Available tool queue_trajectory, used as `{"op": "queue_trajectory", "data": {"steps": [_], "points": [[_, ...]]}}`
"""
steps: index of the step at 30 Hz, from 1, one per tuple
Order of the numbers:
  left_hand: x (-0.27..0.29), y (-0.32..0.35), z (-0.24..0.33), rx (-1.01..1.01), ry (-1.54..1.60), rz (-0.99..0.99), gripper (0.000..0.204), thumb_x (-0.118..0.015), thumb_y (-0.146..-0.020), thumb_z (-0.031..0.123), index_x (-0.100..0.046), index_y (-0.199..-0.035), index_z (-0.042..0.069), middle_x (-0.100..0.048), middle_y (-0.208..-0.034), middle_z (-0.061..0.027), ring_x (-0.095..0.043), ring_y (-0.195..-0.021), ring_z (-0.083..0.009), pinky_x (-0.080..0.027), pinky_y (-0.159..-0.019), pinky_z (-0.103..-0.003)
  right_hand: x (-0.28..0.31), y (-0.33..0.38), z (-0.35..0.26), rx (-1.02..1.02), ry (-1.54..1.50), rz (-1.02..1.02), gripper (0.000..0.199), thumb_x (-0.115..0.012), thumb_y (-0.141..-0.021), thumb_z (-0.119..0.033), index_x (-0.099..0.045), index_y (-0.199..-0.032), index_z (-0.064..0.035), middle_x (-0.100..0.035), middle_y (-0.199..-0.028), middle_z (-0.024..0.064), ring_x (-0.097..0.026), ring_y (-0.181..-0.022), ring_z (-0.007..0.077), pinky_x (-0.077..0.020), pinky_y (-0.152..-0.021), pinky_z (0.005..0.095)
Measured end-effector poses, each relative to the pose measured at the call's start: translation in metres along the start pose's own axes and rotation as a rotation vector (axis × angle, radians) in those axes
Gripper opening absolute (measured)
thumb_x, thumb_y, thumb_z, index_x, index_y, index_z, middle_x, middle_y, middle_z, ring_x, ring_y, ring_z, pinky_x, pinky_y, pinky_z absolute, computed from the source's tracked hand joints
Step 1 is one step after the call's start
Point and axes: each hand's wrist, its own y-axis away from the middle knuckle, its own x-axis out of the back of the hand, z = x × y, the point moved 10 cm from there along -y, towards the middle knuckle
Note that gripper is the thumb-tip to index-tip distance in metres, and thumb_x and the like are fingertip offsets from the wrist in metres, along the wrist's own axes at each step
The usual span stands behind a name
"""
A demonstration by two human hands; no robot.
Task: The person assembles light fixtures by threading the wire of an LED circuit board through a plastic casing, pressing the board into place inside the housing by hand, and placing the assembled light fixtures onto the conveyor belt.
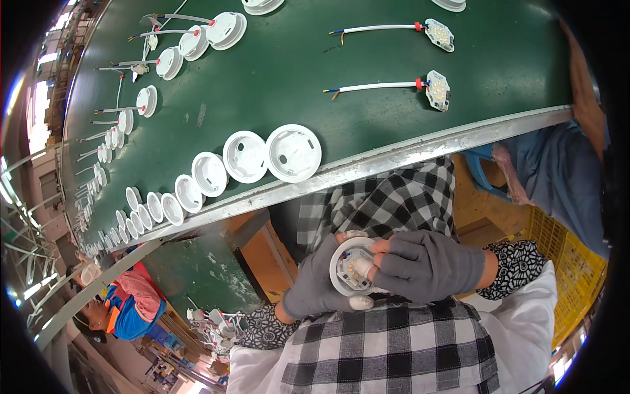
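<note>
Over my lap, my left hand (314, 281) is closed around a white round lamp housing (335, 281), its thumb and fingers along the rim. Inside the housing sits a small LED circuit board (350, 268) with pale components. My right hand (430, 266) has a thumb and fingertips pinched on the board and the near rim; part of the board is hidden under them. Both hands wear grey fingerless gloves, and some fingertips are wrapped in pale covers. Whether a wire hangs behind the housing cannot be seen.
A green conveyor belt (387, 62) with a metal edge (420, 146) runs ahead. White housings (293, 153) line its near side; LED boards with wires (438, 90) and wired housings (226, 31) lie farther off. A yellow crate (577, 276) and a seated person (558, 177) are at right; wired parts (220, 325) lie lower left.
</note>
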Motion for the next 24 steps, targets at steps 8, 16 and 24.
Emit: {"op": "queue_trajectory", "data": {"steps": [8,16,24], "points": [[-0.005,0.001,0.000,-0.010,-0.031,-0.045,0.098,-0.090,-0.055,0.040,-0.042,-0.132,0.002,-0.058,-0.120,-0.0102,-0.059,-0.109,-0.0209,-0.046,-0.094,-0.032,-0.001,0.007,-0.005,0.130,0.070,0.064,0.015,-0.063,-0.077,-0.009,-0.061,-0.088,0.0000,-0.054,-0.098,0.0034,-0.062,-0.093,0.0178,-0.0570,-0.066,0.0264],[-0.005,0.004,-0.004,0.023,-0.006,-0.059,0.098,-0.090,-0.056,0.040,-0.042,-0.133,0.002,-0.059,-0.120,-0.0105,-0.060,-0.108,-0.0203,-0.046,-0.094,-0.032,-0.003,-0.002,-0.012,0.141,-0.170,-0.117,0.022,-0.064,-0.073,-0.011,-0.059,-0.091,0.0022,-0.057,-0.093,0.0078,-0.063,-0.084,0.0205,-0.0575,-0.068,0.0285],[-0.002,0.003,-0.001,0.020,0.029,-0.025,0.095,-0.091,-0.057,0.036,-0.043,-0.131,0.003,-0.058,-0.121,-0.0113,-0.060,-0.108,-0.0213,-0.048,-0.093,-0.033,0.002,-0.013,-0.010,0.012,-0.066,-0.009,0.025,-0.058,-0.076,-0.010,-0.057,-0.097,0.0025,-0.059,-0.089,0.0111,-0.063,-0.080,0.0211,-0.0558,-0.060,0.0275]]}}
